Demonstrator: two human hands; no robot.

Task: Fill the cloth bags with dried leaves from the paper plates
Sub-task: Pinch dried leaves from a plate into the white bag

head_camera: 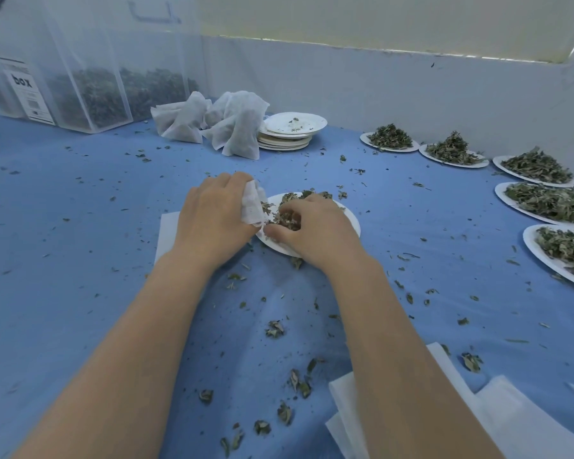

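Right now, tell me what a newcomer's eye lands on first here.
At centre, the left hand holds a white cloth bag at a paper plate while the right hand gathers dried leaves. Heaped plates line the right edge; filled bags sit at the back.

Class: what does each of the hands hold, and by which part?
Left hand grips the cloth bag at its mouth; right hand gathers dried leaves under curled fingers.

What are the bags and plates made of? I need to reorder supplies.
The bags look like thin white non-woven or gauzy fabric, matte and soft: they crumple, and the one in the left hand folds limply. The plates look like matte white pressed paper with thin raised rims; any coating cannot be told.
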